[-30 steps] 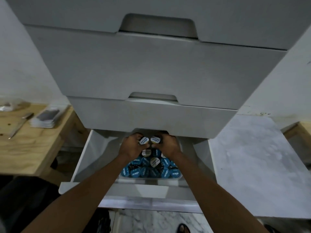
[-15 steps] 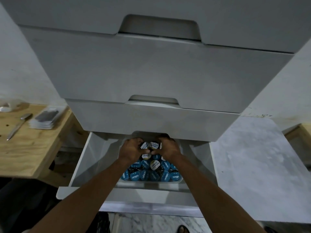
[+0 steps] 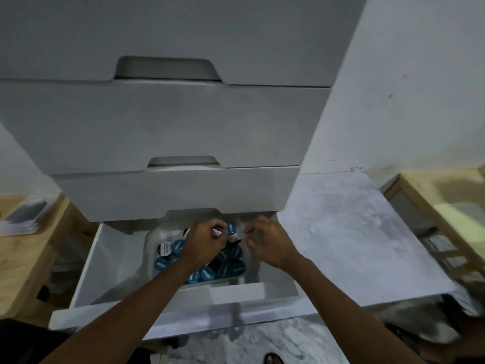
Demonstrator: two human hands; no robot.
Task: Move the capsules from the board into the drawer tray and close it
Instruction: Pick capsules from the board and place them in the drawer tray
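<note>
The capsules (image 3: 207,273) were small round pods with glossy blue lids and pale print, a few dark, heaped in a clear plastic tray (image 3: 153,240) inside the open white drawer (image 3: 110,271). The left hand (image 3: 202,245) pinched one capsule (image 3: 217,233) above the heap; the right hand (image 3: 270,245) had curled fingers, its hold blurred beyond telling

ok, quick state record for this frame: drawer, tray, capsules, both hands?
drawer: bottom drawer open; upper drawers shut
tray: clear tray inside the bottom drawer
capsules: blue-lidded capsules piled in the tray
left hand: above the tray, pinching a capsule
right hand: above the tray, fingers curled, blurred; grasp unclear
task: drawer not yet closed
</note>
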